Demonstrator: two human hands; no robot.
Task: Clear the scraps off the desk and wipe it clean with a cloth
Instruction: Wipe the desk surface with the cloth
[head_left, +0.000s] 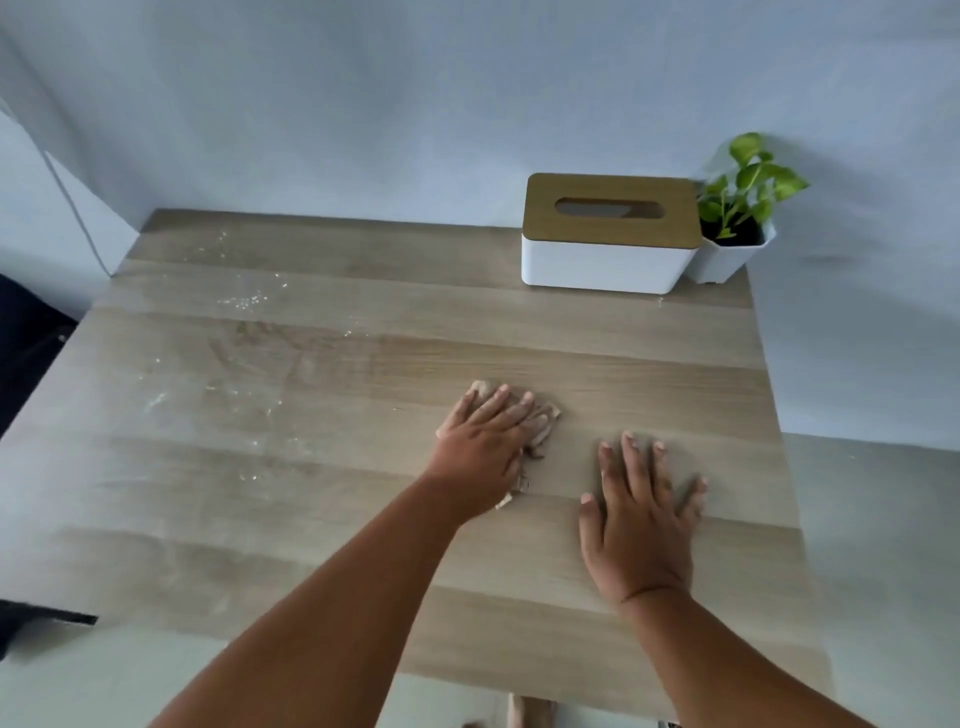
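Head view: left hand (485, 441) presses flat on a crumpled cloth (543, 415); right hand (641, 525) lies released, fingers spread, on the surface (311, 519).

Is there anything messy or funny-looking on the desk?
Yes. Whitish crumbs and smears are scattered over the far left part of the desk, not yet wiped. The left hand presses a crumpled cloth flat near the middle. The tissue box and plant stand neatly.

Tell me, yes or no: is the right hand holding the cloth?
No. The right hand lies flat on the bare desk; the left hand presses the cloth.
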